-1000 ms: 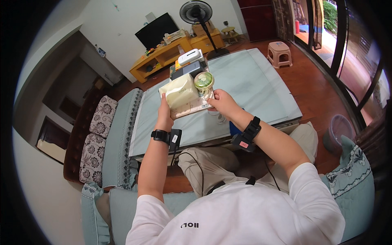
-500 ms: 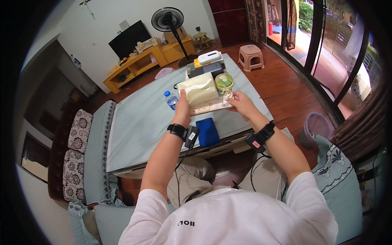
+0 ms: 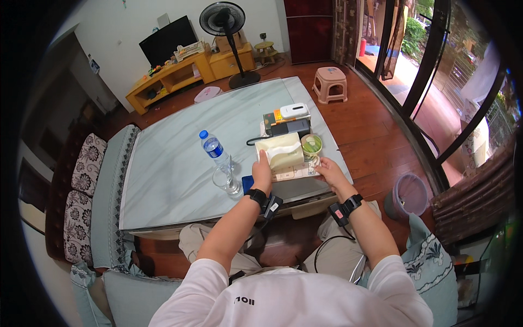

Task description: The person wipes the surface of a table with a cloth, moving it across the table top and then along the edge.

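My left hand (image 3: 262,174) grips the near left corner of a light patterned tray (image 3: 290,174), and my right hand (image 3: 333,175) holds its near right corner. On the tray stands a cream tissue box (image 3: 291,158) with white tissue showing at its top. A round tub with a green lid (image 3: 312,144) sits to its right. Behind them lie a dark grey case (image 3: 294,128) and a white oval device (image 3: 294,111) atop an orange-and-dark box. Whether the tray touches the tabletop, I cannot tell. A blue flat thing (image 3: 248,182) is partly hidden behind my left wrist.
Left of my hands, a blue-capped water bottle (image 3: 213,148) and clear glasses (image 3: 227,182) stand on the marble-patterned table (image 3: 169,163). A pink stool (image 3: 330,86) is beyond the right far corner. A waste bin (image 3: 406,196) stands at right, a black fan (image 3: 222,22) behind the table.
Both hands have shifted the loaded tray rightward, toward the table's right edge. The glasses now show beside the bottle, and my left wrist covers most of the blue flat thing.
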The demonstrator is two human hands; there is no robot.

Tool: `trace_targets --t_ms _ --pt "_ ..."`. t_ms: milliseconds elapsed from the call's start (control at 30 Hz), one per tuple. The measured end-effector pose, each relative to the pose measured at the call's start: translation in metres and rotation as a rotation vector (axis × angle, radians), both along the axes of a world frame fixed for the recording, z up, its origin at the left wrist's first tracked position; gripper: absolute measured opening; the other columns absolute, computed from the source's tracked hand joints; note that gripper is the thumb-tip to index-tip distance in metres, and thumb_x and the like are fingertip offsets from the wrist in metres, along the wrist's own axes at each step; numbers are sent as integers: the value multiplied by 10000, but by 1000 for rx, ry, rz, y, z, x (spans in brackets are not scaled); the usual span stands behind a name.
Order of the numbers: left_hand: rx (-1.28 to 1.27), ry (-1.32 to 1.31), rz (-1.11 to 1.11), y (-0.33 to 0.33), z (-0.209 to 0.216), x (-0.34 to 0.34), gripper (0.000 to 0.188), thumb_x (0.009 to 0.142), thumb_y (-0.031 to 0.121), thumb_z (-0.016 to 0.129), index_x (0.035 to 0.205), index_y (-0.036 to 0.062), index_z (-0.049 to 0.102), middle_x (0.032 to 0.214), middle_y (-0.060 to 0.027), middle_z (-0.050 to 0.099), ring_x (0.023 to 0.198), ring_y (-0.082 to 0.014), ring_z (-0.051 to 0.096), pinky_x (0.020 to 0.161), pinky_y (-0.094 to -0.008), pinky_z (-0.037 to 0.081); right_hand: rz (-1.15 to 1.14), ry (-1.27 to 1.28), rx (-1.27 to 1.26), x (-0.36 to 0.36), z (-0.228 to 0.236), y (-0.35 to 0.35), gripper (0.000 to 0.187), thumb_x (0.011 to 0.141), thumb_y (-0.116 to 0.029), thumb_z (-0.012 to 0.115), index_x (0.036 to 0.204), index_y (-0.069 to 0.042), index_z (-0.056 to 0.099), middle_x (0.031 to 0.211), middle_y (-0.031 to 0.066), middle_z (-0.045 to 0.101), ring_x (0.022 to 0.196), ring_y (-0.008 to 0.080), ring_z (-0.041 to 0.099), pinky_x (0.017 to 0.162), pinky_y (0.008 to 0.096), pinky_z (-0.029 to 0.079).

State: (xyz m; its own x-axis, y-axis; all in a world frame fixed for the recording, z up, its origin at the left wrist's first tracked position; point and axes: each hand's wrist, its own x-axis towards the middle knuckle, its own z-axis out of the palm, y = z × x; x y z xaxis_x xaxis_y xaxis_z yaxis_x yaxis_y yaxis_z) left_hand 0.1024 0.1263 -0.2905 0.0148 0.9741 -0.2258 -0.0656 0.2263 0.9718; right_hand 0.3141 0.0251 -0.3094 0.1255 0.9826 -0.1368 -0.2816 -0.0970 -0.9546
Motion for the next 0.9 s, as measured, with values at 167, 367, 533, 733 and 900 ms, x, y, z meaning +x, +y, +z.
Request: trace_targets --t_ms 167,367,533,733,900 --pt "-93 90 59 0 -20 2 751 898 564 427 1115 -149 513 1064 -244 593 961 -305 587 820 -367 448 29 34 -80 6 -33 16 315 880 -73 554 1184 -11 502 995 49 641 828 112 617 692 243 513" --pt "-169 158 74 1 -38 3 767 892 572 424 1120 -156 504 1082 -261 583 991 -338 578 840 -383 441 46 14 -176 9 -53 22 357 878 -102 561 1222 -29 496 994 29 641 832 100 610 688 237 500" --pt "-203 246 13 3 -36 4 784 891 582 407 1138 -157 489 1132 -285 555 1051 -359 549 873 -393 429 34 -14 -253 12 -59 20 343 879 -121 561 1212 -56 508 984 13 642 816 90 598 689 236 488" --pt "-191 305 -96 2 -48 -6 758 899 574 382 1178 -124 487 1195 -295 523 1116 -372 514 921 -394 401 26 -65 -262 12 -63 19 328 883 -134 556 1201 -64 511 974 4 643 796 84 590 675 229 477" --pt "-168 220 -166 -2 -45 -14 711 911 550 363 1199 -87 493 1215 -293 514 1144 -379 494 947 -395 381 25 -32 -248 11 -60 18 326 885 -139 549 1197 -56 508 979 0 639 806 83 588 664 225 470"
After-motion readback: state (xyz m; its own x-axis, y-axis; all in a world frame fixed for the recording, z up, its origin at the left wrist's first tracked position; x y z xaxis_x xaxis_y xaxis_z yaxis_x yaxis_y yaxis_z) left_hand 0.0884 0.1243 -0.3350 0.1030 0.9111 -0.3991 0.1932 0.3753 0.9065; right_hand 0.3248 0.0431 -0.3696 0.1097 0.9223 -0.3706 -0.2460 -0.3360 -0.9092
